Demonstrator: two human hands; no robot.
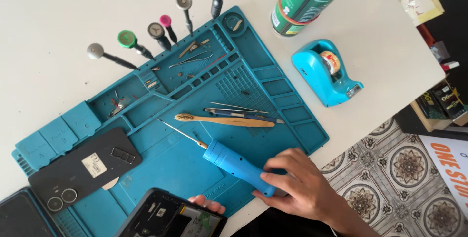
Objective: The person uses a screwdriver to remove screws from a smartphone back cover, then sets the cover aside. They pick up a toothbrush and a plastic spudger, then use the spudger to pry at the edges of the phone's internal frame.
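Observation:
My right hand grips the rear of a blue soldering iron. The iron lies low over the blue work mat, its thin metal tip pointing up-left. Only the fingertips of my left hand show at the bottom edge. They hold an opened phone with its insides facing up; the rest of that hand is hidden beneath it. A black phone back cover with camera rings lies on the mat at the left.
A bamboo toothbrush and tweezers lie mid-mat. Several screwdrivers stand in holes along the mat's far edge. A blue tape dispenser and a green can stand on the white table. Patterned floor tiles lie beyond the table's right edge.

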